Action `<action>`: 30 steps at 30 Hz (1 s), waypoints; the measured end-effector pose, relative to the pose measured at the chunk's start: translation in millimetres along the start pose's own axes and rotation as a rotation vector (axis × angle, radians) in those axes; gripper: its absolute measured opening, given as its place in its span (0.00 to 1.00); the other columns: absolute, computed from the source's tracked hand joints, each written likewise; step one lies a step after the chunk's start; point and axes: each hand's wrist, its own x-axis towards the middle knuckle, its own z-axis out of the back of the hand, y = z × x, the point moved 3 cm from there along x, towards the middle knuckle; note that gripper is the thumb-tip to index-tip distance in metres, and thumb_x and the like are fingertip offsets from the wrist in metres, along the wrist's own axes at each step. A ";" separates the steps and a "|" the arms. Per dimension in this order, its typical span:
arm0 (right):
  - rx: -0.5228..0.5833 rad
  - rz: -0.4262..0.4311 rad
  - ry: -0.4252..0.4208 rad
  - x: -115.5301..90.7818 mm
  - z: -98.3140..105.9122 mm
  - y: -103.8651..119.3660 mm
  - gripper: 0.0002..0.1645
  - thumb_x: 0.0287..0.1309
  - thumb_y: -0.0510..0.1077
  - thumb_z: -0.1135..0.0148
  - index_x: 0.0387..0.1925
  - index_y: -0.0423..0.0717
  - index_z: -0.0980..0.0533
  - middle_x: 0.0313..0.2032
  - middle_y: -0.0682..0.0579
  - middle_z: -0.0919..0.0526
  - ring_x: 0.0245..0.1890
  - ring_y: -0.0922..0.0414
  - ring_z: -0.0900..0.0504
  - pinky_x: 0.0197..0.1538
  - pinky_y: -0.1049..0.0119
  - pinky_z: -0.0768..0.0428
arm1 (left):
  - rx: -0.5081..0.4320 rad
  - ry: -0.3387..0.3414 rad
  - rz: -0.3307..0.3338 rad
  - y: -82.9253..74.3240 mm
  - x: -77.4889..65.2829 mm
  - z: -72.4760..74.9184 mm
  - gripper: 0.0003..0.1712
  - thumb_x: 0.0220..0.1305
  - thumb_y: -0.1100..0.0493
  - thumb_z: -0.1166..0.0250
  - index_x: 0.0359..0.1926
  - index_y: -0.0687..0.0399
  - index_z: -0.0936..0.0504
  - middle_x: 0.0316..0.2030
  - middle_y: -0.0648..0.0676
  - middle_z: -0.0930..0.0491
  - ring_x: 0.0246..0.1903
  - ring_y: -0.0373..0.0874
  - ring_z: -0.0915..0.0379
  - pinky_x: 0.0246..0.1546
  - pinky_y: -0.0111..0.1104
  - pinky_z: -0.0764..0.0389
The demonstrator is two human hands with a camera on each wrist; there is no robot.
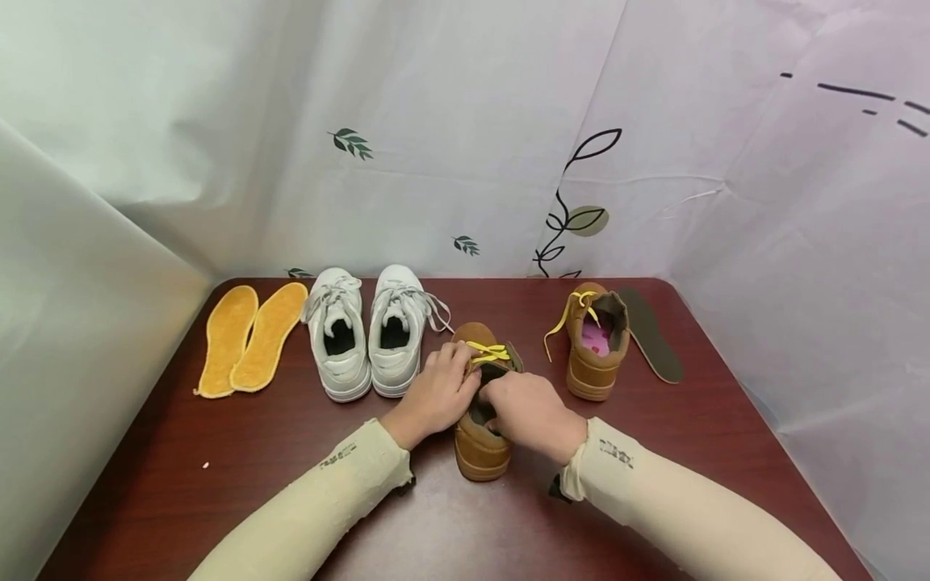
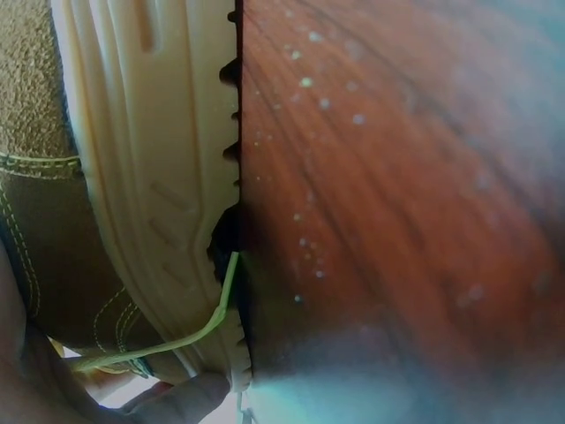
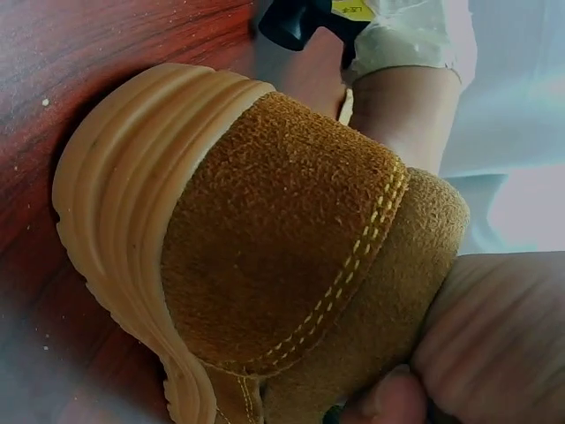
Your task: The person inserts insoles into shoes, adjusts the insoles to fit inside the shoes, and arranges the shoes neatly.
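A brown suede shoe [image 1: 479,452] with yellow laces [image 1: 489,353] stands on the table, toe pointing away from me. My left hand [image 1: 438,387] grips its left side near the laces, its fingers over the upper and the thumb by the opening. In the left wrist view, fingers lie along the pale rubber sole [image 2: 159,177]. My right hand [image 1: 534,411] bends over the right collar, with finger and thumb reaching down into the dark opening. What they touch inside is hidden. The right wrist view shows the suede heel [image 3: 274,230] and a fingertip [image 3: 397,397] against the collar.
At the right back stands a matching brown shoe [image 1: 592,375] with a pink insole [image 1: 595,337] inside. A dark insole [image 1: 651,339] lies beside it. Two white sneakers [image 1: 344,367] stand left of centre, beside two yellow fuzzy insoles [image 1: 231,339]. Patterned white curtains [image 1: 465,137] enclose the table.
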 end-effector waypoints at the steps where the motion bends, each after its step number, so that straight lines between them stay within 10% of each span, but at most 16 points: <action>1: 0.012 0.003 0.016 1.0 -0.1 -0.6 0.10 0.45 0.45 0.22 0.23 0.57 0.19 0.20 0.60 0.22 0.21 0.58 0.24 0.25 0.57 0.23 | -0.002 0.000 0.001 0.1 0.1 0.3 0.20 0.76 0.46 0.53 0.62 0.44 0.29 0.59 0.57 0.30 0.58 0.58 0.32 0.52 0.53 0.24; 10: 0.048 0.096 0.140 4.9 -5.0 -4.9 0.08 0.52 0.43 0.29 0.24 0.58 0.20 0.19 0.61 0.26 0.22 0.60 0.28 0.27 0.59 0.25 | -0.008 0.002 -0.010 1.0 0.4 -1.0 0.21 0.76 0.45 0.53 0.62 0.45 0.29 0.59 0.57 0.29 0.57 0.58 0.32 0.52 0.52 0.24; 21: -0.140 0.009 -0.077 -8.5 -3.7 4.3 0.16 0.59 0.50 0.32 0.20 0.50 0.23 0.18 0.53 0.22 0.19 0.52 0.21 0.20 0.55 0.22 | -0.007 -0.014 -0.013 0.8 -0.2 -0.4 0.21 0.75 0.45 0.52 0.62 0.45 0.28 0.58 0.57 0.29 0.57 0.58 0.31 0.52 0.53 0.23; 30: 0.022 0.063 0.039 -10.7 -6.6 -6.1 0.21 0.68 0.49 0.43 0.18 0.53 0.29 0.17 0.58 0.28 0.20 0.56 0.23 0.27 0.55 0.21 | -0.012 -0.028 -0.016 0.1 -0.5 -0.4 0.20 0.75 0.46 0.51 0.61 0.45 0.28 0.58 0.57 0.29 0.56 0.58 0.31 0.51 0.53 0.23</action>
